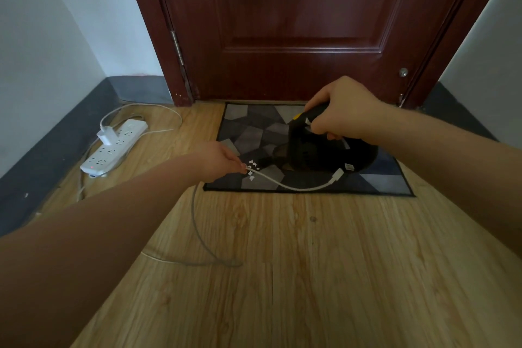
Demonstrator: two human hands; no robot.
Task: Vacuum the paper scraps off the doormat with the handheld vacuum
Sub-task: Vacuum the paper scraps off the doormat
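A grey patchwork doormat [248, 133] lies on the wood floor in front of the door. Several small white paper scraps [252, 169] sit near its front left part. A black handheld vacuum [324, 150] with a yellow button rests on the mat's right half. My right hand [341, 113] grips its handle from above. My left hand [223, 161] pinches a white charging cable [296, 186] just left of the scraps. The cable curves across the mat, and its plug end lies at the vacuum's rear; whether it is plugged in I cannot tell.
A white power strip [113, 147] with a charger plugged in lies on the floor at the left, by the dark baseboard. The cable loops over the floor [310, 263] in front of the mat. A closed dark red door [296, 22] stands behind the mat.
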